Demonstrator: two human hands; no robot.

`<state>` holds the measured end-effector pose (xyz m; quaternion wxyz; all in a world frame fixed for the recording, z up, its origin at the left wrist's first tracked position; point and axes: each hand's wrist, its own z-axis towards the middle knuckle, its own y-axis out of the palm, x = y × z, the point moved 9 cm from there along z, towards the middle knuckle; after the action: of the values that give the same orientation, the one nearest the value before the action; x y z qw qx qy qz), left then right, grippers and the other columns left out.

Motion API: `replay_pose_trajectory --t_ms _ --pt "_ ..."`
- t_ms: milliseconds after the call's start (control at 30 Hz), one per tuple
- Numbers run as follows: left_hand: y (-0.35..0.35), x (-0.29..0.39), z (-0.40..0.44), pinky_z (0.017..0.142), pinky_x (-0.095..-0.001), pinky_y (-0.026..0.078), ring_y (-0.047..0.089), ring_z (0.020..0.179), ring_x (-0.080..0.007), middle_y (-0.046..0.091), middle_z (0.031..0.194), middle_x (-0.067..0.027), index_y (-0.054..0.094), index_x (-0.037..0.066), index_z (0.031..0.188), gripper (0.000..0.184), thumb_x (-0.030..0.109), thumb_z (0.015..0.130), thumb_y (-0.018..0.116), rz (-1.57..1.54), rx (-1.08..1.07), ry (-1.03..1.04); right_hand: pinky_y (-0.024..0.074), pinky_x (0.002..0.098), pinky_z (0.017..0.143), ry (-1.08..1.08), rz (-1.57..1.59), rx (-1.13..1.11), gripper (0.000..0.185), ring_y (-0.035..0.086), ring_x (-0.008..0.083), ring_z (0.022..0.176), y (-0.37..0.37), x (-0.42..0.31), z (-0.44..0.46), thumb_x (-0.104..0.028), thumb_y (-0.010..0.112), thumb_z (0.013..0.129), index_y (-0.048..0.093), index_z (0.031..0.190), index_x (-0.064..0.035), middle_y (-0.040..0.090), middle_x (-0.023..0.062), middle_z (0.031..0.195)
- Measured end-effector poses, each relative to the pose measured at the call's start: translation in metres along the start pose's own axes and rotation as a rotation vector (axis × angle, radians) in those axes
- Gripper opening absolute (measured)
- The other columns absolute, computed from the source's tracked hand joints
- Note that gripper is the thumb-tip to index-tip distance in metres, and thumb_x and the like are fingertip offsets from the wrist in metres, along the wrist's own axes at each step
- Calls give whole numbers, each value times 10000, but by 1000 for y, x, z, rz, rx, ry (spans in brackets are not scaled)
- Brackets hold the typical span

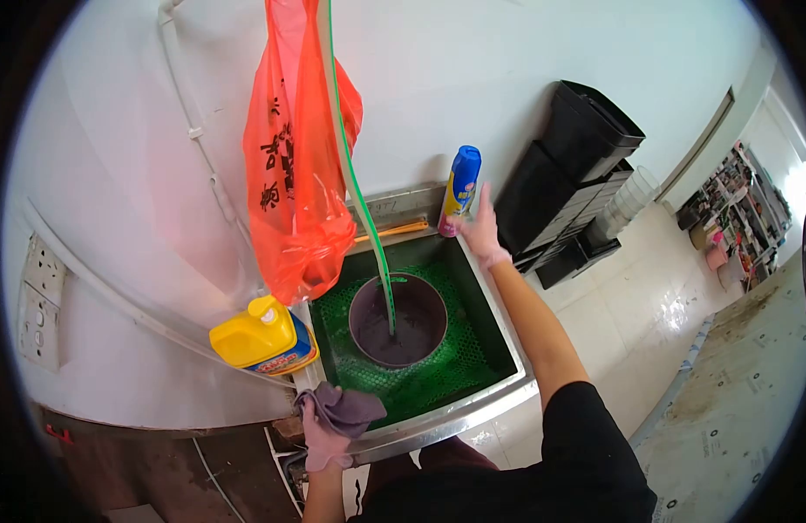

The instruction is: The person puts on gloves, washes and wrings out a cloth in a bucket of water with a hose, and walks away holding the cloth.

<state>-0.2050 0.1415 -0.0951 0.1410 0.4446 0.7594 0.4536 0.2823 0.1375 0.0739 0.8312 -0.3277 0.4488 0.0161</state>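
Note:
My left hand (pixel 324 443), in a thin pinkish glove, is closed around a crumpled grey-purple cloth (pixel 343 411) over the sink's near left corner. My gloved right hand (pixel 481 228) reaches to the back right corner with its fingers spread. It is right beside an upright blue and yellow spray can (pixel 462 187); whether the thumb touches the can, I cannot tell. Between my hands, a dark round bucket (pixel 425 336) stands on green mesh matting (pixel 468 344) in the metal sink (pixel 499 376). A green-edged pale hose or strip (pixel 359 196) hangs down into the bucket.
A red plastic bag (pixel 289 174) hangs at the back left, above a yellow jug (pixel 261 340). An orange-yellow stick (pixel 403 230) lies along the back rim. Stacked black bins (pixel 560 183) stand to the right. Sockets (pixel 44 296) are on the left wall.

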Motion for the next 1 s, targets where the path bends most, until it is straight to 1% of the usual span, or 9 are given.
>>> replay_pose_trajectory --t_ms 167,400,467,567,633,700,767,867,1000 --pt "5 -1 -25 999 -514 410 568 1099 -305 632 1137 -124 607 94 1152 477 490 961 424 9 10 111 305 388 1101 -41 30 247 1156 336 334 1356 3 12 71 -149 848 637 85 1498 -37 225 212 1514" --pt "-11 -23 -37 1025 -535 382 556 1121 -313 621 1162 -109 576 115 1189 483 504 959 408 -86 143 178 354 375 1059 114 430 392 1082 471 313 1223 30 58 89 -105 816 640 145 1485 -29 409 193 1386" --pt "2 -38 -42 1040 -550 363 548 1139 -315 616 1176 -99 564 128 1206 484 510 955 406 -101 173 174 361 368 1051 111 469 354 1063 476 297 1213 25 72 93 -90 808 646 155 1483 -26 420 183 1372" --pt "60 -45 -43 940 -478 468 598 975 -271 626 1079 -122 579 68 1142 461 460 978 402 -125 75 300 374 355 1036 89 529 313 1026 484 263 1193 -4 84 95 -61 790 659 174 1478 -21 442 163 1345" --pt "77 -52 -38 928 -476 472 595 960 -265 624 1073 -125 577 69 1140 456 457 978 402 -112 48 300 429 316 955 -14 743 247 924 527 170 1077 -38 73 74 -22 751 692 237 1460 -55 505 89 1235" --pt "91 -61 -33 903 -470 480 589 932 -253 619 1059 -130 573 70 1134 445 451 979 401 -76 16 296 450 330 934 -11 812 225 897 552 185 1046 -78 62 48 -46 730 713 238 1462 -87 520 96 1218" --pt "119 -80 -22 899 -466 479 585 927 -255 614 1083 -141 571 72 1137 445 452 978 402 -59 -13 212 471 343 914 4 875 216 869 576 200 1014 -114 54 16 -70 709 734 240 1464 -118 536 103 1201" --pt "151 -123 -7 889 -459 478 577 918 -260 603 1132 -163 567 76 1142 444 453 975 403 -23 -87 48 501 383 886 97 1316 1 850 603 264 990 -141 41 -28 -168 677 772 208 1480 -188 554 124 1185" --pt "168 -211 5 928 -445 455 558 963 -272 496 1319 -198 465 81 1311 482 421 974 402 80 -322 -320 518 411 865 269 1463 -72 849 612 313 973 -165 36 -99 -271 669 785 186 1483 -236 553 150 1189"
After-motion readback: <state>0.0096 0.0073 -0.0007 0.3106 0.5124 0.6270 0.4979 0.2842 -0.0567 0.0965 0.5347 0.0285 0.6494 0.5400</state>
